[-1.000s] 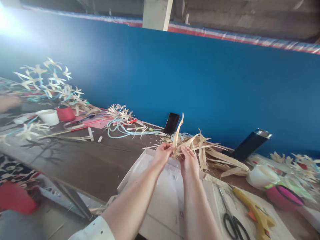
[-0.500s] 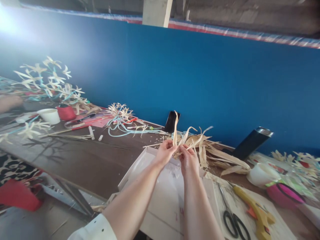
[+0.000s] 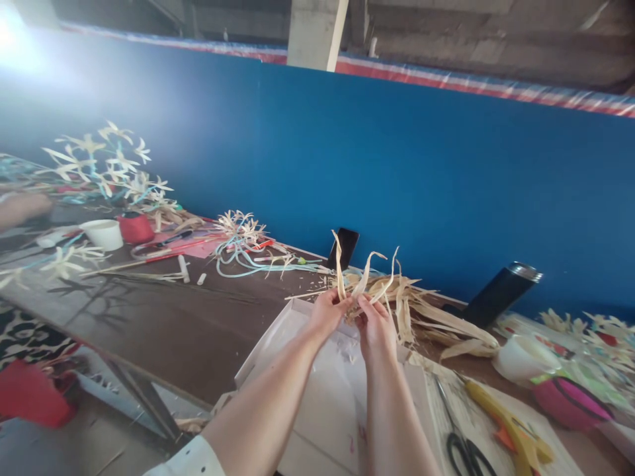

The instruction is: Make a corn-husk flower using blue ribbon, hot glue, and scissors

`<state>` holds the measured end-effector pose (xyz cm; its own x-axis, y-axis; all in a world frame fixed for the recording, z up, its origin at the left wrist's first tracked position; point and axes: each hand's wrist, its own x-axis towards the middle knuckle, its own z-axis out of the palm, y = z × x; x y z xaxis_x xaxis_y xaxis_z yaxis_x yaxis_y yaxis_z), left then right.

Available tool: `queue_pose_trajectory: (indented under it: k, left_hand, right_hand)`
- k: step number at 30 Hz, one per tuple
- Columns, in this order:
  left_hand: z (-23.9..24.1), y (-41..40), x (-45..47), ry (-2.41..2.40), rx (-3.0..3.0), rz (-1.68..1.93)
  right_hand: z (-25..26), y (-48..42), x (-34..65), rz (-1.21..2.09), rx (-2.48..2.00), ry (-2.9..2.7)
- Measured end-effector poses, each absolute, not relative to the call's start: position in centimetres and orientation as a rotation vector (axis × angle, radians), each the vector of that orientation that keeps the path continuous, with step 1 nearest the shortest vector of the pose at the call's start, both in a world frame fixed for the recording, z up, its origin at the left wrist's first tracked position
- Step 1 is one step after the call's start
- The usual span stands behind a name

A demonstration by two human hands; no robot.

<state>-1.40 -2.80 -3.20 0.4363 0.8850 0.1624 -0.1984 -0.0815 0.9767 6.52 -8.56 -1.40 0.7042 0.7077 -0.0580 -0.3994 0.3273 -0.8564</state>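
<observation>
Pale dried husk strips (image 3: 364, 274) rise in narrow, curling points from between my fingertips. My left hand (image 3: 328, 311) is closed, pinching the strips at their lower left. Close beside it, my right hand (image 3: 376, 324) is also closed, pinching the strips at their lower right. The lower ends of the strips are partly hidden by my fingers. Both hands are above a shallow white box (image 3: 317, 370). Just behind them lies a heap of dried husks (image 3: 421, 304), and a black phone (image 3: 344, 248) leans against the blue wall.
Scissors (image 3: 461, 443) and a yellow glue gun (image 3: 510, 423) lie to the right, near a black flask (image 3: 506, 291), a white cup (image 3: 526, 357) and a pink pouch (image 3: 570, 403). Husk flowers (image 3: 104, 158) stand far left, where another person's hand (image 3: 22, 210) shows.
The husk strips have shifted slightly, their tips standing a little differently, while both my hands keep their pinch. The whole view has tilted up slightly.
</observation>
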Motion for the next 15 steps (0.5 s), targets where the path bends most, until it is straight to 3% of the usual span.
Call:
queue_pose_trajectory:
  k: [15]
  left_hand:
    - [-2.6, -3.6, -1.8, 0.670, 1.599, 0.938]
  right_hand:
    - [-1.0, -9.1, 8.5, 0.712, -0.805, -0.438]
